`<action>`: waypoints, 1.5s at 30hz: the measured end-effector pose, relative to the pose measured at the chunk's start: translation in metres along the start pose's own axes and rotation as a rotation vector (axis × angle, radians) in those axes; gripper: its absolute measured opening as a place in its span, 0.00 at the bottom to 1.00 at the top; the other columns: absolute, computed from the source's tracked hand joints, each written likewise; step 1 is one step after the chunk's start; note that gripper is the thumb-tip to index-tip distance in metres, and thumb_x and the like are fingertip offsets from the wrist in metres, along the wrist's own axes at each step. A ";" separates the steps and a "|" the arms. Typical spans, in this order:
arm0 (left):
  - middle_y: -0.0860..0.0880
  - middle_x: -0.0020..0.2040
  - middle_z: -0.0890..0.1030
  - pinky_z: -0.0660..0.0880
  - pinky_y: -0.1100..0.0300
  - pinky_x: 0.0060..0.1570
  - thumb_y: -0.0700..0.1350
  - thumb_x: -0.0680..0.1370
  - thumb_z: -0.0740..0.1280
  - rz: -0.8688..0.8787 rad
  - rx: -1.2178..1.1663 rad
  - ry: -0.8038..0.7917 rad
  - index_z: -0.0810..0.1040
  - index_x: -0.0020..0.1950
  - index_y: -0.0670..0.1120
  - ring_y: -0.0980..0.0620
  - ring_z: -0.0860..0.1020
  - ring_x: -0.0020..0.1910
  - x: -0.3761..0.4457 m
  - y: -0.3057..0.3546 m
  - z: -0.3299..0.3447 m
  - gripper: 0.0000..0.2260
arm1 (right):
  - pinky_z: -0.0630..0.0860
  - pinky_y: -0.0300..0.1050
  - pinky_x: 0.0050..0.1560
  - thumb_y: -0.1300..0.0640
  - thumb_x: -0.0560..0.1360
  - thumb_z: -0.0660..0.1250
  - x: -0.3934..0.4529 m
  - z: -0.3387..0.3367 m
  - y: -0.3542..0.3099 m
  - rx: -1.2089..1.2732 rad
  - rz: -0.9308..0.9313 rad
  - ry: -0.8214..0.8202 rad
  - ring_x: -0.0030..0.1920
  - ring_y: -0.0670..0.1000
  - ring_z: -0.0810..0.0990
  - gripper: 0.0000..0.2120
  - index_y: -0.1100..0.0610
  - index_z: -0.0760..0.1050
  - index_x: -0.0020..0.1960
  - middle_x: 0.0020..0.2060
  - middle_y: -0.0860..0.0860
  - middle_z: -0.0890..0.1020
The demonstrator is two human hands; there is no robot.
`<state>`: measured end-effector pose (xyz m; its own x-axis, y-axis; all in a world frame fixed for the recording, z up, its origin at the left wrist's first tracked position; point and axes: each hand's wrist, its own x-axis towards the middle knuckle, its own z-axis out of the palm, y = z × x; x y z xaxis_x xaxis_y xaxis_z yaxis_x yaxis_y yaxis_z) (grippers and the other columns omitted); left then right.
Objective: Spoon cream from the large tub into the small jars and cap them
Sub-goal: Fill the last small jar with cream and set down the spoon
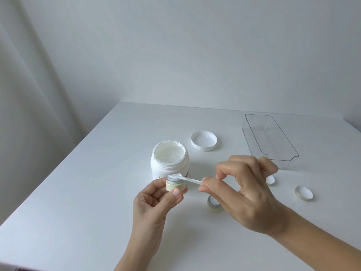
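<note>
I'm in the filling step. My left hand [154, 204] grips a small cream-coloured round jar [174, 185] just in front of the large white open tub [170, 160]. My right hand [240, 190] pinches a thin clear plastic spatula [188, 179], its dollop of cream over the jar's mouth. Next, I judge, scrape it in cleanly, then fetch a small round cap [303, 193] lying right of the tub.

Left hand: our left hand [154, 204] pinches a small jar [174, 185] above the desk [78, 192], in front of the large tub [170, 160].
Right hand: our right hand [240, 192] pinches a clear spatula [190, 180], its cream-laden tip over the jar's mouth.
Desk middle: tub lid [204, 140], inner side up.
Right edge: clear tray [273, 141], loose cap [303, 193].
</note>
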<state>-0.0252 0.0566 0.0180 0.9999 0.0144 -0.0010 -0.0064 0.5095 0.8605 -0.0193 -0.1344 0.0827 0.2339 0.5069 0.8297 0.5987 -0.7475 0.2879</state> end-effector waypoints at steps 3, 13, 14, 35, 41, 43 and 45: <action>0.43 0.44 0.87 0.81 0.62 0.42 0.46 0.60 0.81 0.006 0.000 -0.002 0.87 0.46 0.47 0.44 0.86 0.46 0.000 -0.001 -0.001 0.16 | 0.55 0.49 0.40 0.55 0.72 0.73 -0.002 -0.004 0.003 -0.007 -0.024 0.011 0.46 0.50 0.71 0.08 0.53 0.75 0.48 0.46 0.47 0.69; 0.46 0.50 0.87 0.79 0.62 0.48 0.42 0.63 0.79 0.093 0.062 -0.019 0.84 0.48 0.48 0.46 0.85 0.51 0.001 -0.003 -0.003 0.15 | 0.61 0.46 0.45 0.52 0.77 0.61 0.011 -0.008 0.008 0.211 0.648 -0.098 0.35 0.48 0.72 0.12 0.51 0.71 0.35 0.29 0.44 0.73; 0.46 0.51 0.86 0.79 0.63 0.47 0.42 0.63 0.79 0.101 0.075 -0.022 0.83 0.49 0.48 0.47 0.85 0.50 0.001 -0.004 -0.003 0.16 | 0.64 0.45 0.44 0.51 0.77 0.61 0.011 -0.006 0.009 0.303 0.761 -0.152 0.33 0.47 0.72 0.13 0.52 0.71 0.34 0.28 0.45 0.74; 0.44 0.52 0.86 0.79 0.62 0.46 0.43 0.67 0.77 0.071 0.092 -0.111 0.83 0.54 0.48 0.43 0.85 0.50 0.000 -0.006 -0.002 0.17 | 0.70 0.54 0.52 0.49 0.77 0.63 0.009 0.008 0.012 0.583 1.044 -0.398 0.35 0.57 0.72 0.16 0.58 0.74 0.35 0.31 0.59 0.75; 0.46 0.44 0.86 0.80 0.61 0.44 0.47 0.67 0.75 0.046 0.077 -0.108 0.85 0.51 0.51 0.45 0.86 0.44 -0.002 -0.004 0.001 0.13 | 0.69 0.56 0.55 0.49 0.77 0.62 0.011 0.004 0.016 0.619 1.024 -0.439 0.37 0.58 0.73 0.16 0.56 0.74 0.35 0.33 0.60 0.76; 0.46 0.41 0.86 0.80 0.61 0.44 0.47 0.67 0.74 0.032 0.064 -0.107 0.86 0.51 0.50 0.47 0.85 0.41 -0.002 -0.003 0.001 0.13 | 0.69 0.56 0.56 0.49 0.78 0.62 0.012 0.003 0.018 0.633 1.010 -0.449 0.37 0.58 0.73 0.16 0.56 0.74 0.34 0.33 0.60 0.76; 0.47 0.41 0.86 0.80 0.62 0.43 0.47 0.68 0.73 0.025 0.067 -0.123 0.86 0.51 0.49 0.48 0.85 0.40 -0.002 -0.004 0.001 0.13 | 0.69 0.55 0.57 0.49 0.78 0.62 0.013 0.001 0.019 0.641 0.993 -0.468 0.37 0.57 0.72 0.16 0.57 0.74 0.35 0.33 0.59 0.76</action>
<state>-0.0272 0.0538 0.0156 0.9935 -0.0815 0.0799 -0.0346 0.4518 0.8915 -0.0039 -0.1413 0.0979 0.9616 0.0508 0.2697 0.2426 -0.6173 -0.7484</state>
